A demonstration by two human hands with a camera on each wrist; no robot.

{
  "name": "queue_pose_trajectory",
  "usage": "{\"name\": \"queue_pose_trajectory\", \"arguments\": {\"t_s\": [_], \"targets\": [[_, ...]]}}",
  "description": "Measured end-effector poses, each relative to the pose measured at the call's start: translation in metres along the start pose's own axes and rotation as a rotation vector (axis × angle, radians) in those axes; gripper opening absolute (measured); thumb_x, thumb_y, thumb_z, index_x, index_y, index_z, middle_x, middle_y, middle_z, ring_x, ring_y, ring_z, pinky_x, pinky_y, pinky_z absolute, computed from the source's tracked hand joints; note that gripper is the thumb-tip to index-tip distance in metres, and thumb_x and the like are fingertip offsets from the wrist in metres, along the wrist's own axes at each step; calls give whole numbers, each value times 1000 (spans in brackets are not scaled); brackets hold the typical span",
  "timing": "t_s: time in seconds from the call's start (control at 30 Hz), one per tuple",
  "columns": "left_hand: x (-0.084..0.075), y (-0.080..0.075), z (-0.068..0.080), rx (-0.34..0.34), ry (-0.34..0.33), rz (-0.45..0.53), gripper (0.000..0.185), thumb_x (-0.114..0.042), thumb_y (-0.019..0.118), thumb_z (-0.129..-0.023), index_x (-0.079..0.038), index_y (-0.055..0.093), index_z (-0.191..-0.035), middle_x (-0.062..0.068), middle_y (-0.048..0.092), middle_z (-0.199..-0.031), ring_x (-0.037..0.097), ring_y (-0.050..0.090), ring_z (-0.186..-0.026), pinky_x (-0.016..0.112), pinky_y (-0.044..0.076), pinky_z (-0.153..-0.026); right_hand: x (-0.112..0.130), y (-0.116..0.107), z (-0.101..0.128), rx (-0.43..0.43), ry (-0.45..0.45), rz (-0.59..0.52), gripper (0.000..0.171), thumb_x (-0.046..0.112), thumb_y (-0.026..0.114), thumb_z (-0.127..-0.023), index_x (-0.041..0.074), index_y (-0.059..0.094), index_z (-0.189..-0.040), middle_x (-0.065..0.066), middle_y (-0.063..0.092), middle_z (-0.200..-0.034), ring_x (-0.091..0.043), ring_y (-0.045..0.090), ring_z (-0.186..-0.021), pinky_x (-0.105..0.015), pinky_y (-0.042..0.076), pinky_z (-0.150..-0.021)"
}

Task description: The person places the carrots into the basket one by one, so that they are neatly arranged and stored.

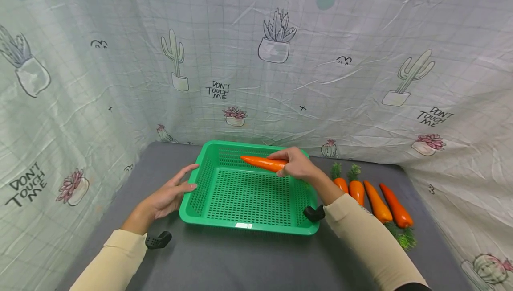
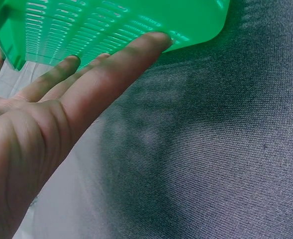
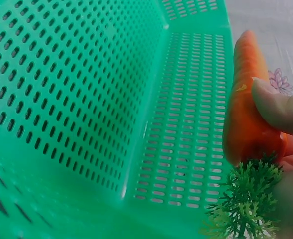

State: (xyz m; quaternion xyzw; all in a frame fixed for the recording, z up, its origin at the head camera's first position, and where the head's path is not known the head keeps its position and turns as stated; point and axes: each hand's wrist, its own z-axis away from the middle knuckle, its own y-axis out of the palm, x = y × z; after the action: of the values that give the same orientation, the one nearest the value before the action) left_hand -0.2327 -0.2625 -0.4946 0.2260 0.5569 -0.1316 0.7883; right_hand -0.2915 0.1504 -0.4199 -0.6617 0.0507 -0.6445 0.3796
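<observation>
A green perforated basket sits on the grey table, nothing lying in it. My right hand grips an orange toy carrot and holds it level above the basket's far right part. In the right wrist view the carrot has green leaves at its thick end, with my fingertip pressed on it over the basket's wall. My left hand lies flat with straight fingers against the basket's left side; its fingertips touch the basket wall.
Several more toy carrots lie side by side on the grey table right of the basket. A cactus-print cloth walls the back and both sides. Small black wrist mounts show near both sleeves.
</observation>
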Motion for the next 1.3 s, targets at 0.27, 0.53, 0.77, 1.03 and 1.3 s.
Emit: {"name": "queue_pose_trajectory", "arguments": {"t_s": [0.27, 0.53, 0.77, 1.03, 1.3], "targets": [[0, -1, -1, 4, -1, 3, 75, -18, 55, -109, -42, 11, -165, 20, 39, -153, 27, 67, -124, 52, 58, -95, -1, 5, -9, -2, 3, 15, 58, -13, 75, -81, 7, 71, -135, -17, 71, -133, -27, 65, -101, -35, 55, -82], [0, 0, 0, 0, -3, -4, 74, -19, 55, -109, -41, 12, -165, 19, 36, -154, 25, 67, -122, 52, 58, -95, -6, 13, -19, -7, 24, -21, 59, -15, 75, -79, 6, 71, -134, -18, 71, -134, -27, 66, -101, -34, 56, -82], [1, -1, 0, -3, -1, -13, 73, -19, 54, -109, -42, 12, -164, 21, 32, -156, 25, 66, -122, 54, 58, -94, -10, 19, -29, 1, 34, -24, 59, -16, 73, -79, 5, 71, -134, -18, 70, -134, -28, 66, -102, -33, 56, -81], [2, 0, -1, 4, 1, -29, 73, -20, 54, -109, -42, 11, -165, 22, 29, -158, 26, 66, -122, 55, 57, -95, -15, 27, -36, -5, 53, -46, 60, -18, 73, -77, 5, 72, -133, -19, 71, -132, -28, 66, -101, -33, 56, -80], [2, -2, -1, -17, -14, -27, 73, -20, 55, -109, -43, 13, -164, 23, 7, -168, 28, 60, -130, 54, 57, -95, -21, 32, -44, -12, 66, -36, 59, -17, 74, -78, 6, 72, -132, -18, 70, -134, -28, 66, -103, -34, 57, -82]]}}
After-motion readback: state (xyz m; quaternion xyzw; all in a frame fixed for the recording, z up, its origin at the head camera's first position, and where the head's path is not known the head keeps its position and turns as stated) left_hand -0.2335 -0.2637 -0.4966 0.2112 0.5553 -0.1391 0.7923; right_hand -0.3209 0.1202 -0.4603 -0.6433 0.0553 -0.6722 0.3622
